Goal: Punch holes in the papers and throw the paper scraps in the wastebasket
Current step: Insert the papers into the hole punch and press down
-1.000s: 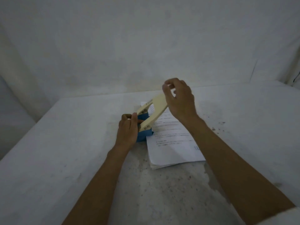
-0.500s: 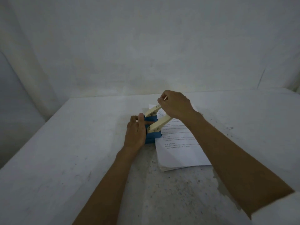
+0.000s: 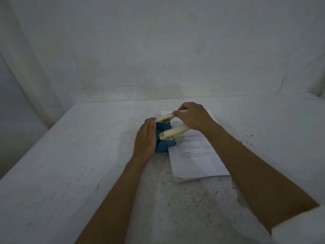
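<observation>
Pressing the hole punch (image 3: 165, 138) lever (image 3: 173, 133) over the paper stack (image 3: 195, 155)

Right hand (image 3: 193, 118) grips the lever; left hand (image 3: 146, 138), flat and open, braces the base; press straight down, keeping sheets seated.

The hole punch (image 3: 164, 138) has a blue body and a cream lever (image 3: 173, 133) with small dark lettering and grey rivets near its hinge end. The papers (image 3: 197, 161) are white with thin lines of dark print, too small to read, and the table (image 3: 73, 164) is whitish, speckled with dark flecks and a greyish stain near the right arm. The backdrop (image 3: 158, 50) is a plain off-white, perhaps faintly yellowed low down, and the sleeve (image 3: 302, 226) is white.
</observation>
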